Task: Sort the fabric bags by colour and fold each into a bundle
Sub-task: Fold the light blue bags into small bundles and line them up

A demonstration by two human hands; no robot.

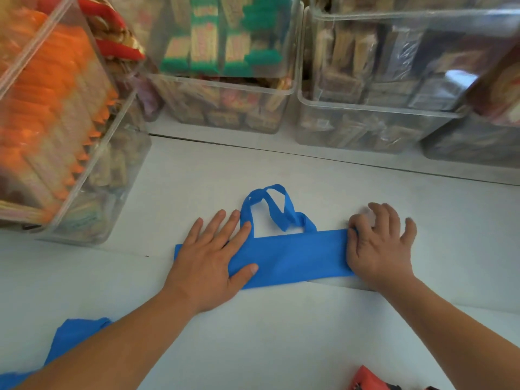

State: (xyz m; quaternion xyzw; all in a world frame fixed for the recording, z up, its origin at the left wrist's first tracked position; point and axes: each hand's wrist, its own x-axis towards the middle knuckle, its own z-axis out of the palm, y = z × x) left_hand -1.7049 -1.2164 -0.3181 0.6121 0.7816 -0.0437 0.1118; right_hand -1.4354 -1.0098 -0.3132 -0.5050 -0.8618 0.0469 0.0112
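A blue fabric bag [295, 256] lies folded into a long flat strip on the white table, its two handles [274, 208] looping away from me. My left hand [209, 263] lies flat with straight fingers pressing the strip's left part. My right hand [377, 249] sits on the strip's right end with fingers bent; its thumb side covers the edge, so a pinch cannot be confirmed. More blue fabric [71, 337] lies at the near left, partly under my left forearm.
Clear plastic bins of packaged snacks line the back [225, 88], [380, 80] and the left [56, 122]. A red object [365, 378] shows at the bottom edge near my right forearm. The white tabletop [281, 333] stretches between my arms.
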